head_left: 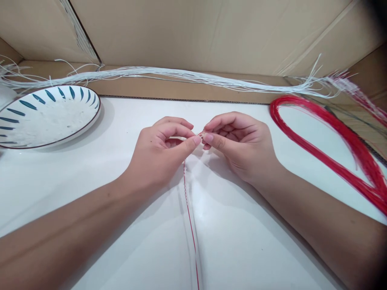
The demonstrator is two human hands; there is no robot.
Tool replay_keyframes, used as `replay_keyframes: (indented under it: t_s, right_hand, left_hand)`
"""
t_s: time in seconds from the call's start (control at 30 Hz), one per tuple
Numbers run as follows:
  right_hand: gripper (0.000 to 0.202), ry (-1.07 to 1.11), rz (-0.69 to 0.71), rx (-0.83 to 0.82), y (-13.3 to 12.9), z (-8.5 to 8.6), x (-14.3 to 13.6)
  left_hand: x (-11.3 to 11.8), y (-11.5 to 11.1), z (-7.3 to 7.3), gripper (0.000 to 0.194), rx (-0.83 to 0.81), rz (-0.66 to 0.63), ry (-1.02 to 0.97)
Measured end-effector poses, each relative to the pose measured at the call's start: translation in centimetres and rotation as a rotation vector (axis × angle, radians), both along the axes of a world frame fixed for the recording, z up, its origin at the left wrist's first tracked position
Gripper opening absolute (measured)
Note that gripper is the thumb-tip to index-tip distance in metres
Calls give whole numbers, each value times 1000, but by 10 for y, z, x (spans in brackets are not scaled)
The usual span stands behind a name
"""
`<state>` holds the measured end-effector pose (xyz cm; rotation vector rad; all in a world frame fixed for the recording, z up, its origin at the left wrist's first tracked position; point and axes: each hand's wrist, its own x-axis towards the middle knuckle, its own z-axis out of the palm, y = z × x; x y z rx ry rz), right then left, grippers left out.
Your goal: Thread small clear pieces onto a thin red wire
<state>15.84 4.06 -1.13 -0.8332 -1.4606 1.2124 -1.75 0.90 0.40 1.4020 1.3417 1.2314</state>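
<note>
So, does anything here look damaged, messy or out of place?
Yes. The cardboard wall looks torn beside a dark seam at upper left, baring ridged inner layers. The white strands along the back look messy, their ends splaying loosely. Nothing odd stands out where the left hand and right hand pinch the red thread.

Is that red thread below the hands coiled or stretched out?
Stretched out: the red thread runs nearly straight from below the left hand to the picture's bottom edge.

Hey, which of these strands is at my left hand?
The single thin red strand, running up from the bottom edge to your left hand. The looped red bundle at right and the white bundle along the back lie away from that hand.
</note>
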Motion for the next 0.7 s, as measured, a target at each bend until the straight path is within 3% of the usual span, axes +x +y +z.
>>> replay_keyframes:
  t_s: [0.23,0.47,0.7]
  right_hand:
    - [21,39,39,-43,1,-3,0]
    - [22,41,48,-38,5,-3,4]
    - [21,5,59,24,1,3,-1]
  left_hand:
    - [-1,-1,0,13,-10,-17,10]
    - [-4,5,-8,10,-80,-66,-253]
    - [-2,2,-2,11,-74,-117,-143]
